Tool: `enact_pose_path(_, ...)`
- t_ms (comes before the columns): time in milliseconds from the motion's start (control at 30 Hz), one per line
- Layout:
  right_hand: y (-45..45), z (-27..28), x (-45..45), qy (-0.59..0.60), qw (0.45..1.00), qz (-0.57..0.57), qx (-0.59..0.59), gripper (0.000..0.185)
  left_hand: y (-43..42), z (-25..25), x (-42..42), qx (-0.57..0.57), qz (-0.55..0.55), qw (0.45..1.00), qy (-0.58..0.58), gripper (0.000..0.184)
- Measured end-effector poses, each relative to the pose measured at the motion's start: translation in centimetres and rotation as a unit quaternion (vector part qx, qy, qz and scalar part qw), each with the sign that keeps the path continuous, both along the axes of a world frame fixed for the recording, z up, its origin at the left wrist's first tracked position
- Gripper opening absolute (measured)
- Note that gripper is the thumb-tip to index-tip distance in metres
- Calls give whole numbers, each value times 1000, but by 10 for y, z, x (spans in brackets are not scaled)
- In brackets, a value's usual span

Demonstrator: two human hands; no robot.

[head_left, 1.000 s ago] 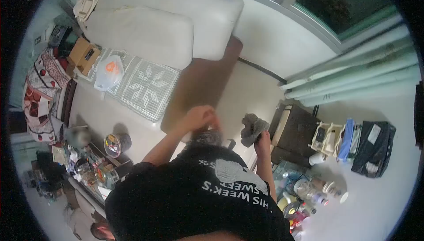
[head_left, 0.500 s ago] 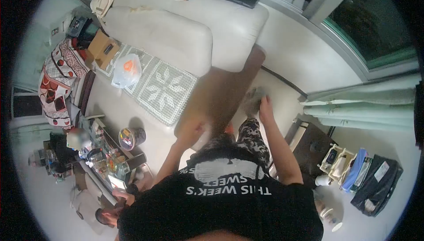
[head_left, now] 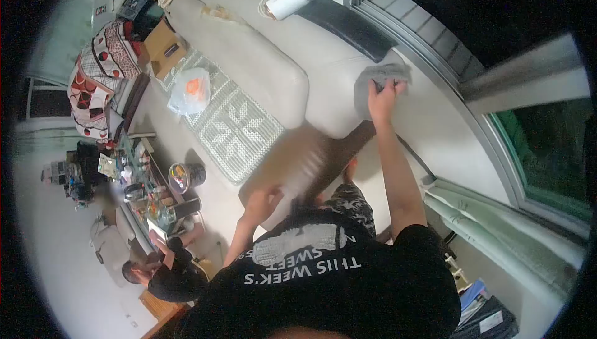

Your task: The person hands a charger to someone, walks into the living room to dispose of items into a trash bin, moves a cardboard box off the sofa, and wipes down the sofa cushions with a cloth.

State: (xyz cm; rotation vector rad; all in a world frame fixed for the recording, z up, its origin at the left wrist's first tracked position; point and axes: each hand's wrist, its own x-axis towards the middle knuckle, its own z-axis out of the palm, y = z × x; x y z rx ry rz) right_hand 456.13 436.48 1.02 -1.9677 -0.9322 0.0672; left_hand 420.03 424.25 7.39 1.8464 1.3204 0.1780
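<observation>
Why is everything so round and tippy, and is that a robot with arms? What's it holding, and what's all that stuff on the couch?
There's no robot here! A person wears a camera on their head, looking down at their own black T-shirt and hands, so the shirt's writing looks upside down. All three pictures come from that camera; the last one is now.

The right hand holds a grey cloth against the end of the pale couch. The left hand is near the brown part of the seat; it's too blurry to tell whether it holds anything.

A patterned mat lies on the seat, with a plastic bag on it. A white cylinder rests up on the back. Someone else is at the lower left.
</observation>
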Motion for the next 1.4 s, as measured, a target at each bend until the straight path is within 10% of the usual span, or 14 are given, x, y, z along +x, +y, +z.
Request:
enact_pose_path(200, 29, -2, 38, -167, 968, 14, -186, 32, -4, -3, 17, -2, 64, 997, 34, 24)
enact_pose_path(533, -21, -56, -9, -247, 964, 95, 12, 17, -31, -9, 30, -96, 114, 988, 36, 25)
enact_pose_path(600, -26, -46, -26, -245, 922, 293, -60, 13, -31, -9, 30, -90, 117, 989, 32, 26)
enact_pose_path(1000, 152, -10, -84, -395, 815, 422, -40, 20, -69, -20, 17, -68, 248, 966, 0, 24)
enact_pose_path(1400, 286, -76, -183, -50, 867, 495, 13, 41, -142, -20, 25, -139, 360, 923, 14, 24)
